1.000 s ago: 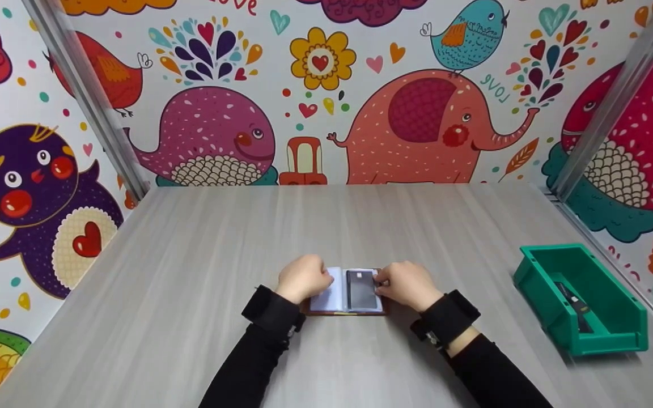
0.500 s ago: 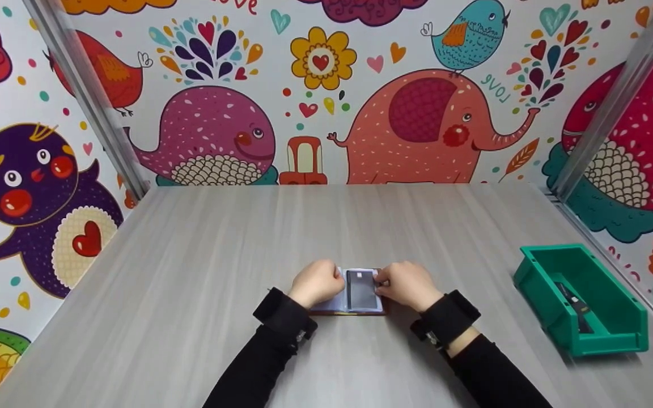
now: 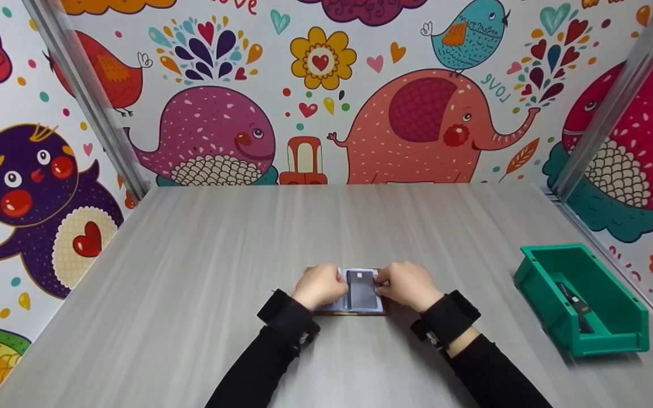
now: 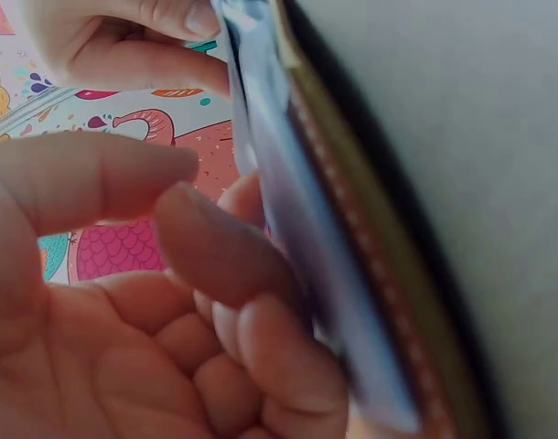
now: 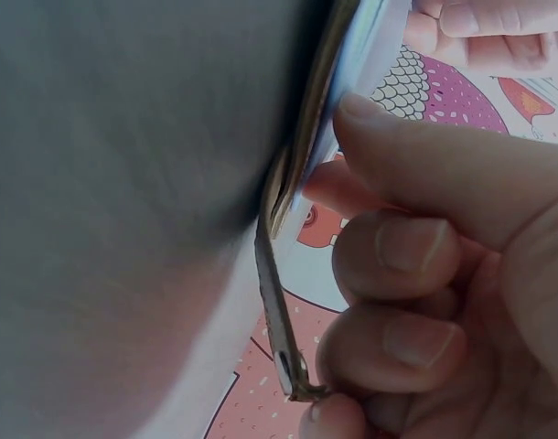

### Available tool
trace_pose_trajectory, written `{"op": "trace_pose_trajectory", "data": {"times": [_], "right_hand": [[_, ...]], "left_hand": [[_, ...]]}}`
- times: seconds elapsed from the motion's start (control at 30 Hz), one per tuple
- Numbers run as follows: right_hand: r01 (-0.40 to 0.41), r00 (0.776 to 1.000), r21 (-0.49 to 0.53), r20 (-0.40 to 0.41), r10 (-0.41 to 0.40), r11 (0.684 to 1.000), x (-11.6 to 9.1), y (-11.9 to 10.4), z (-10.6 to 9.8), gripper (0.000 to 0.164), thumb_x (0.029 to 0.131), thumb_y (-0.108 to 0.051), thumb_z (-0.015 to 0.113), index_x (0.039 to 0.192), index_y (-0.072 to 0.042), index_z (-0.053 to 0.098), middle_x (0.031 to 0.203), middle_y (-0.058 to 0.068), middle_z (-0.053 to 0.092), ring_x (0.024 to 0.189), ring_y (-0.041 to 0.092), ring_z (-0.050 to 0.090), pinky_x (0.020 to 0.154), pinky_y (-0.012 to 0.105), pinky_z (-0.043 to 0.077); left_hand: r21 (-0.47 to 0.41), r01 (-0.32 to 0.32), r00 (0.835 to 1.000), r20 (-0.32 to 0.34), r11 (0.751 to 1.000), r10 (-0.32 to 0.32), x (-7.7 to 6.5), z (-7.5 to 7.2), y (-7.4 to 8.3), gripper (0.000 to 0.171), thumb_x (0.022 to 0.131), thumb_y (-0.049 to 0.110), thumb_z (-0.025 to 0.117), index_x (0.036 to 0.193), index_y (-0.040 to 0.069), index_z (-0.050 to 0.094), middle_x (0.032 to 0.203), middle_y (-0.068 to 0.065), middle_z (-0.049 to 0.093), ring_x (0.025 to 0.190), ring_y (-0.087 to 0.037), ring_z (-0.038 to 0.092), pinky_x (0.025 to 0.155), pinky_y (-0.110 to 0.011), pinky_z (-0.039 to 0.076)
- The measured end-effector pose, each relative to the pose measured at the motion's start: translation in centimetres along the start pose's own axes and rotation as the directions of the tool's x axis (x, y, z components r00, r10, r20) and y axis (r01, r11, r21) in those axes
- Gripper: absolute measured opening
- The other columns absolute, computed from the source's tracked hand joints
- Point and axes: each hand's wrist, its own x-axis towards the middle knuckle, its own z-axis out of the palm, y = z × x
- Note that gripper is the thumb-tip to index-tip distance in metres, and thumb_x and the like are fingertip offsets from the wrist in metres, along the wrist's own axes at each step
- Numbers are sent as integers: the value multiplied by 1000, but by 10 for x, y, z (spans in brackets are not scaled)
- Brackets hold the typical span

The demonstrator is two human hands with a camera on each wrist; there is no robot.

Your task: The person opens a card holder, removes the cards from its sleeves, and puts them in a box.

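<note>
An open card holder [image 3: 335, 310] with a brown cover and clear sleeves lies on the table. A dark grey card [image 3: 363, 292] with a chip sits in its right-hand sleeve. Over the left pages is my left hand [image 3: 319, 285], its fingers curled against them; in the left wrist view nothing shows between thumb and index finger. My right hand [image 3: 408, 283] pinches the right side of the holder at the sleeve edge, thumb on top. In the right wrist view a strap [image 5: 274, 302] with a metal snap sticks out from the cover, close to the curled fingers.
To the right on the pale wood-grain table [image 3: 219, 243] stands a green bin [image 3: 610, 340], with a black item [image 3: 575, 306] inside. Printed walls [image 3: 315, 113] with metal posts border the table at the back and sides.
My left hand has slid right across the left pages, closer to the card and the holder's fold. The right hand, the card and the bin stay in place.
</note>
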Motion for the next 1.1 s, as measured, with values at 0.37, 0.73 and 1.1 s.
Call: {"op": "trace_pose_trajectory", "data": {"times": [0.37,0.73,1.1], "right_hand": [[16,1000,5,-9,-16,1000,-1,0,0,20,75,-13,81,66,-17,64,61,-7,53,54,14,42,50,37,38],[24,1000,-12,-8,-24,1000,0,0,1,16,76,-12,81,69,-15,67,62,-6,55,56,13,42,53,35,39],[-2,1000,-10,5,2,1000,0,-2,-1,9,76,-14,82,74,-15,74,67,-3,63,58,16,50,55,39,44]], "left_hand": [[6,-3,999,39,1000,3,2,1,-1,35,75,8,59,51,20,37,53,6,39,50,-14,37,50,-28,30],[65,-31,997,74,997,26,4,2,-1,30,74,10,60,54,19,39,56,5,44,56,-16,43,90,-46,38],[120,16,993,113,993,-30,8,0,3,27,77,19,68,60,16,47,61,3,51,58,-17,46,84,-40,40]]}}
